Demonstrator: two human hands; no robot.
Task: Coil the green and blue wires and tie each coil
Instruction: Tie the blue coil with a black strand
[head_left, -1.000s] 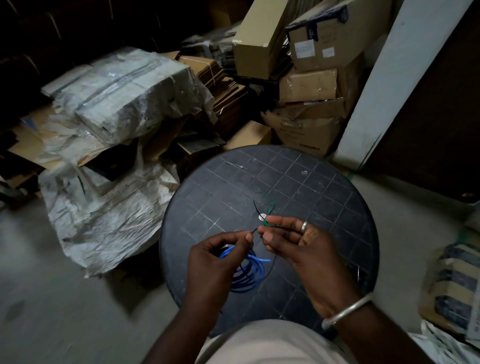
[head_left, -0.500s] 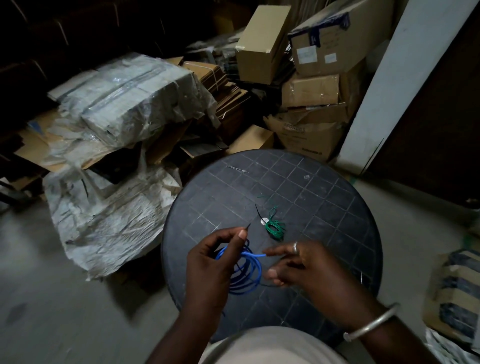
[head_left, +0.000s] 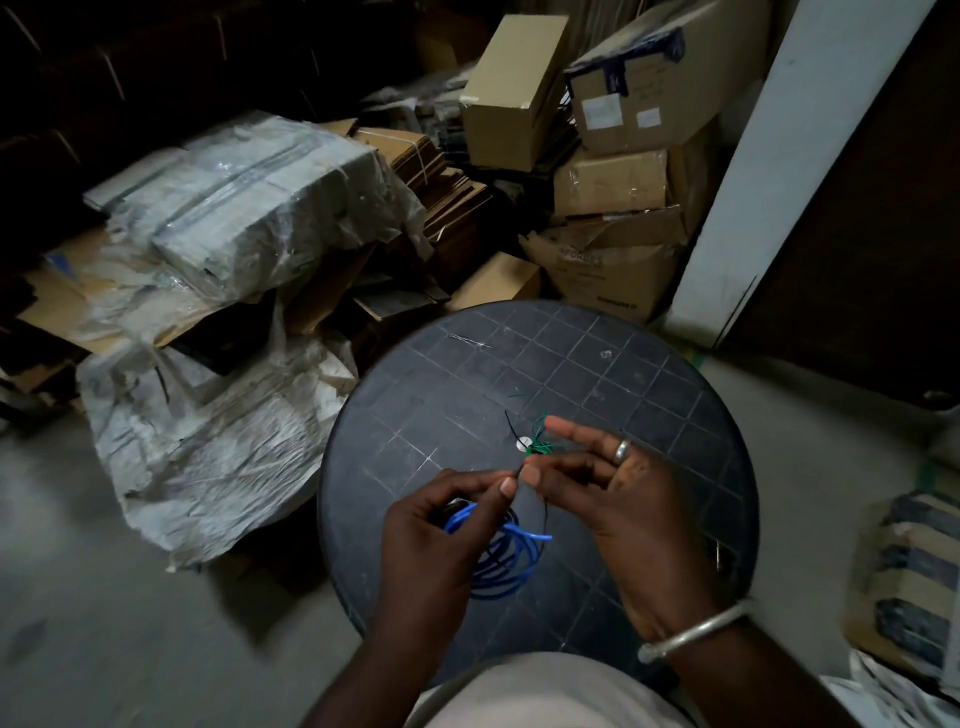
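Note:
A blue wire coil (head_left: 501, 558) hangs under my left hand (head_left: 441, 540), which grips it over the round black stool top (head_left: 597, 384). A thin black tie (head_left: 543, 512) runs from the coil up to my fingertips. My left thumb and finger and my right hand (head_left: 618, 499) pinch its end together above the coil. The small green wire coil (head_left: 540, 444) lies on the stool just beyond my right fingers, partly hidden by them. Another black tie (head_left: 511, 423) lies next to it.
Cardboard boxes (head_left: 613, 182) and plastic-wrapped bundles (head_left: 249, 202) are piled behind and left of the stool. A white pillar (head_left: 769, 156) rises at the right. A striped sack (head_left: 909, 577) sits at the right edge. Grey floor (head_left: 104, 597) lies to the left.
My right hand moved from the coil's right side up to meet my left fingertips, drawing the black tie upward. The blue coil stayed in my left hand.

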